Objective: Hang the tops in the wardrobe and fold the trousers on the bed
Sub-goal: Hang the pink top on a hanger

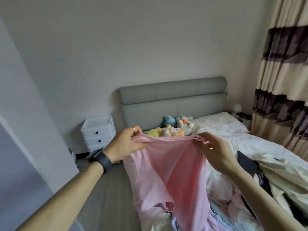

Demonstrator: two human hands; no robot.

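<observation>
A pink garment (pixel 168 174) hangs in front of me over the bed (pixel 260 147), held up by its top edge. My left hand (pixel 128 144) grips the left end of that edge; a ring and a dark wristwatch show on that arm. My right hand (pixel 215 150) pinches the right end. The cloth drapes down to a pile of other clothes (pixel 216 202) on the near part of the bed. Whether the pink piece is a top or trousers I cannot tell. No wardrobe is in sight.
Several soft toys (pixel 173 129) sit against the grey headboard (pixel 173 95). A white drawer unit (pixel 98 132) stands left of the bed on the wooden floor (pixel 108 197). A crumpled cream duvet (pixel 283 170) and dark clothing (pixel 246 162) lie at right. Striped curtains (pixel 286 77) hang at far right.
</observation>
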